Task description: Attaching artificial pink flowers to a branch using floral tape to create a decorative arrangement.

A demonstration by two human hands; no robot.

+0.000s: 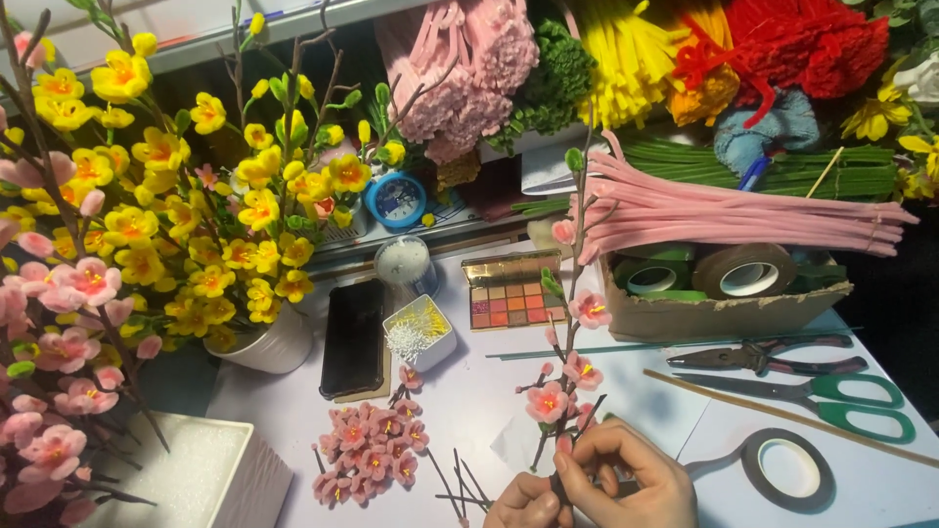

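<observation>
A dark artificial branch (573,323) with pink blossoms and green buds stands upright from my hands at the bottom centre. My right hand (631,477) pinches the branch's lower stem with its fingers. My left hand (523,505) grips the same stem just below, at the frame's bottom edge. A strip of dark tape runs from my right hand to a tape roll (788,469) lying flat on the right. To the left of my hands, a pile of loose pink blossoms (370,450) lies on the white table (469,391).
Green-handled scissors (812,393), pliers (768,354) and a thin wooden stick lie right of the branch. A cardboard box (719,305) holds tape rolls. A black phone (353,336), a small stamen box (421,330) and a colour palette (510,290) sit behind. Yellow and pink flower arrangements crowd the left.
</observation>
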